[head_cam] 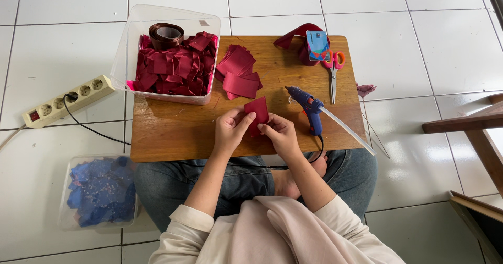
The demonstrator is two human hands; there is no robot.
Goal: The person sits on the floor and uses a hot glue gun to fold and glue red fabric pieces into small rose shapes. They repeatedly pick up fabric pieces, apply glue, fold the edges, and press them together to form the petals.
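On the small wooden table [178, 133] set across the seated person's lap, in the head camera's view, both hands met over the near middle of the board. The left hand [230, 130] pinched the left edge of a dark red ribbon piece [258, 111] between thumb and fingers, and the right hand [280, 134] gripped its lower right corner, so the piece stood held up just above the wood with its top half showing and its bottom hidden behind the fingers. Just beyond it lay a loose stack of cut red ribbon pieces [238, 73], fanned out and touching one another. To the left of that stack, a clear plastic tub [135, 39] sat partly over the table's far left corner, packed with folded red pieces, with a brown ribbon roll [166, 35] resting on top at the back. To the right of the hands, a blue glue gun [310, 109] lay on its side with a pale glue stick [348, 130] jutting past the table's right edge, its cord running down under the right wrist. Red-handled scissors [332, 70] lay further back, near a red ribbon spool [299, 41] with a blue card [317, 44] on it. On the tiled floor, a white power strip [68, 100] lay to the left, and a clear tub of blue pieces [99, 190] sat beside the person's knee.
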